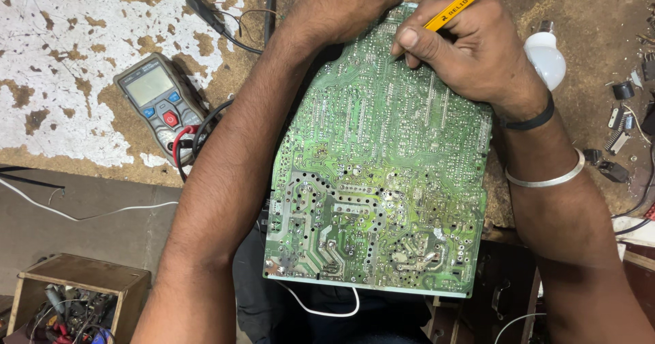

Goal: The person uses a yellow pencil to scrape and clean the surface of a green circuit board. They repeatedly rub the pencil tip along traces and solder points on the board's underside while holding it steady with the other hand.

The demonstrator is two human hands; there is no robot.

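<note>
A large green circuit board [379,173] lies solder side up, reaching from the worn workbench out over my lap. My right hand [471,51] rests on the board's far right part and grips a yellow-handled tool [458,3], its tip hidden under my fingers against the board. My left hand [348,3] is closed at the board's far left corner; something dark shows between its fingers, and what it is cannot be told. A black band and a silver bangle sit on my right wrist.
A grey multimeter [160,102] with red and black leads lies left of my left forearm. A white bulb [546,57] sits beside my right hand. Small loose parts [621,132] are scattered at the right. A wooden box [75,296] of tools stands at the lower left.
</note>
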